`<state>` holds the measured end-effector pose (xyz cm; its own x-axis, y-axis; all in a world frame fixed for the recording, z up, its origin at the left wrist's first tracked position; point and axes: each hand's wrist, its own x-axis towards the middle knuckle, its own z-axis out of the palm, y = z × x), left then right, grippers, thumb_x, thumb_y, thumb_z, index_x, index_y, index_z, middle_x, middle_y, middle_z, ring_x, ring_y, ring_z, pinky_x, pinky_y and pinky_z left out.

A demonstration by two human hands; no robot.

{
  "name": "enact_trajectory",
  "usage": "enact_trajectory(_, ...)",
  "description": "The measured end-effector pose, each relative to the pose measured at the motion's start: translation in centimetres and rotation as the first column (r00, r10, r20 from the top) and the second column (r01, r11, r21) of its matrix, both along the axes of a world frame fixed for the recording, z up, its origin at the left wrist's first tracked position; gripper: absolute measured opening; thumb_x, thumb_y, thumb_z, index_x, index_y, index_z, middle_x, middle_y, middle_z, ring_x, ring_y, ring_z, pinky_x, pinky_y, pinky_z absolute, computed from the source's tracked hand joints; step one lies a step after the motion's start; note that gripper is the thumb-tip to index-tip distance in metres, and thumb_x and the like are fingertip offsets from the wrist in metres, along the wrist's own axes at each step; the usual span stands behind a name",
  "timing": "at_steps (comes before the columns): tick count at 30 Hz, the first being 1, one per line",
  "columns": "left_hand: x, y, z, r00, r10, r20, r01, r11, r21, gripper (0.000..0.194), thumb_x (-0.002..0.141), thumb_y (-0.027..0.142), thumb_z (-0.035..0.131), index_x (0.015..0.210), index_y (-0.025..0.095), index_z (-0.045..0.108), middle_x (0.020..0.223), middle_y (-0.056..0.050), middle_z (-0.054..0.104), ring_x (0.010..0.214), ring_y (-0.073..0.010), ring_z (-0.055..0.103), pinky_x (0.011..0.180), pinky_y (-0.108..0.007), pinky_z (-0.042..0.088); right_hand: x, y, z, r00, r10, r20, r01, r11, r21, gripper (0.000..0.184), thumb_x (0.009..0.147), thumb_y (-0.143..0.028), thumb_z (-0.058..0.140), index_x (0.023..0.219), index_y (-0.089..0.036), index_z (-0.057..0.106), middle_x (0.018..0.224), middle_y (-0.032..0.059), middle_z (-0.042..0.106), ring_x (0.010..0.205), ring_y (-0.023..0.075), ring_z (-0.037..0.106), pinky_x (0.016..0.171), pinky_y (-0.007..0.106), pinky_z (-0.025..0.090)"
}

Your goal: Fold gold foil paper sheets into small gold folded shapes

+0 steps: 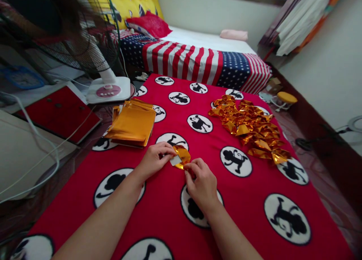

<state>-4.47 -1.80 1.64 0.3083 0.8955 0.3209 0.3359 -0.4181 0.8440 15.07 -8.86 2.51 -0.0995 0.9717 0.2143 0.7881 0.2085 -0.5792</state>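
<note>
Between my two hands is a partly folded piece of gold foil paper point(183, 154), with some of its pale back showing. My left hand point(157, 156) pinches its left end between thumb and fingers. The lower right end is pinched by my right hand point(201, 179). Left of my hands lies a stack of flat gold foil sheets point(132, 122), its edges uneven. Over on the right, a heap of folded gold foil pieces point(249, 128) spreads across the cloth.
A red cloth point(240, 222) with black figures in white circles covers the work surface. A fan point(109, 88) stands at the left, near a red-topped box point(60, 113) and loose cables. Behind is a bed point(198, 64); a yellow stool point(287, 98) sits at the right.
</note>
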Motion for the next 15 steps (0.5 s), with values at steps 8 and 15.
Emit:
enact_trajectory(8, -0.6, 0.1, -0.5, 0.998, -0.052, -0.048, 0.054, 0.998, 0.045, 0.029, 0.084, 0.004, 0.050, 0.081, 0.019, 0.075, 0.089, -0.006, 0.071, 0.085, -0.0156, 0.065, 0.078, -0.029, 0.053, 0.0, 0.8, 0.0, 0.977, 0.068, 0.201, -0.084, 0.994, 0.071, 0.010, 0.090, -0.019, 0.057, 0.087, -0.020, 0.066, 0.093, 0.0068, 0.063, 0.085, 0.0199, 0.056, 0.072, 0.030, 0.041)
enact_trajectory(15, -0.3, 0.0, 0.5, 0.996, 0.062, -0.062, -0.051, 0.986, 0.156, 0.032, 0.085, 0.003, 0.048, 0.083, 0.020, 0.074, 0.101, -0.007, 0.067, 0.101, -0.0174, 0.063, 0.089, -0.032, 0.051, 2.2, 2.7, -0.1, 0.951, 0.094, 0.295, -0.151, 0.973, 0.176, 0.015, 0.092, -0.015, 0.055, 0.086, -0.021, 0.067, 0.092, 0.0058, 0.065, 0.084, 0.0190, 0.054, 0.071, 0.030, 0.040)
